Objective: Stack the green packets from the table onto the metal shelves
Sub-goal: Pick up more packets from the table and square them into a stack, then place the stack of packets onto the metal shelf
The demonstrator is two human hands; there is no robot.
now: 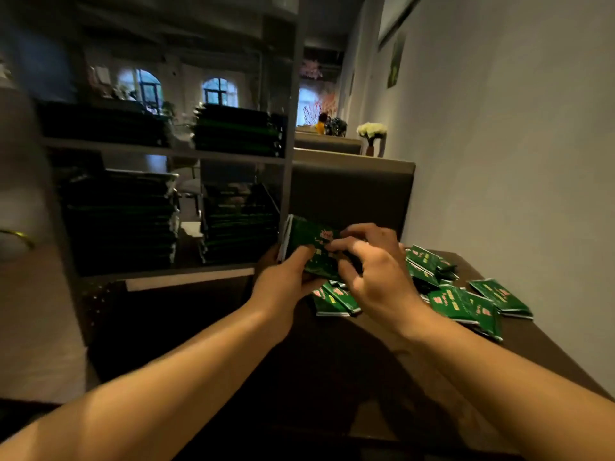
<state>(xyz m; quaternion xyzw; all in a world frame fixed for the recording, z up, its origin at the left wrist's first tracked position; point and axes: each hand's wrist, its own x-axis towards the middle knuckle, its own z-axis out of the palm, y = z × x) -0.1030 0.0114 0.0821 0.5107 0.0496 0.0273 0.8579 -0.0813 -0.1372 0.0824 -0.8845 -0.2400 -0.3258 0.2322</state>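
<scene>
Metal shelves (166,151) holding four stacks of green packets (238,129), left hand (286,277) grip clamped on a small packet bundle (307,241), right hand (376,267) fingers curled onto it, loose packets (466,301) heaped on dark tabletop (332,377)

Dim interior. A plain pale wall (515,144) runs right of the grip, with a framed picture (396,59) high on it. Beyond the grip stands a dark partition (349,191) with a light top ledge; a vase of white flowers (371,134) sits on it. Far behind, left of the grip, two arched windows (219,91) admit daylight. The dark worktop (382,377) lies below the grip.
</scene>
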